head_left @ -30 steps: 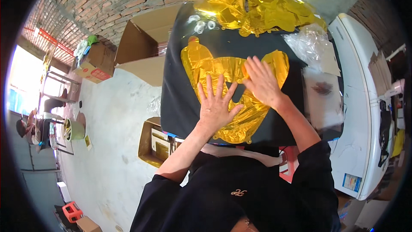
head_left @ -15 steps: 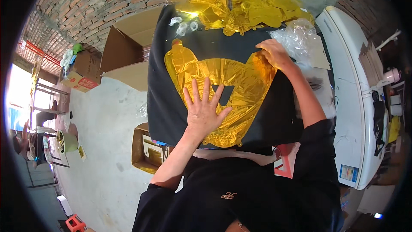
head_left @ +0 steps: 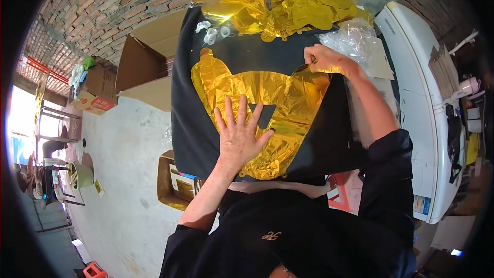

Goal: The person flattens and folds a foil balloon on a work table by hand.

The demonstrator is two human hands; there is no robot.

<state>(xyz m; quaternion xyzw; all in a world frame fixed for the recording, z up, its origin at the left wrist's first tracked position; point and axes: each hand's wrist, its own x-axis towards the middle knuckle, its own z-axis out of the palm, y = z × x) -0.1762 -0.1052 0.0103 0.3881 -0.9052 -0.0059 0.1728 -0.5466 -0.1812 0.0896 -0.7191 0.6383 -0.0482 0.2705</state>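
Note:
A flat gold foil balloon (head_left: 293, 108) lies spread over a table covered in black cloth (head_left: 193, 134). It is wrinkled, with a rounded tab at its upper left and a dark four-sided gap near its middle. My left hand (head_left: 239, 136) rests flat on the foil, fingers spread, just left of that gap. At the upper right of the balloon, my right hand (head_left: 325, 62) is closed, pinching the foil's edge between thumb and fingers. The pinched corner is pulled up, and the fingers hide part of it.
More gold foil (head_left: 288, 7) is heaped at the table's far edge, with small white rolls (head_left: 211, 35) beside it. Clear plastic bags (head_left: 350, 41) lie at the far right. A white appliance (head_left: 411, 103) stands to the right, an open cardboard box (head_left: 141, 64) to the left.
My right hand has gone from loosely curled over the corner to a tight pinch, drawing the foil's edge up. The left hand stays flat on the foil.

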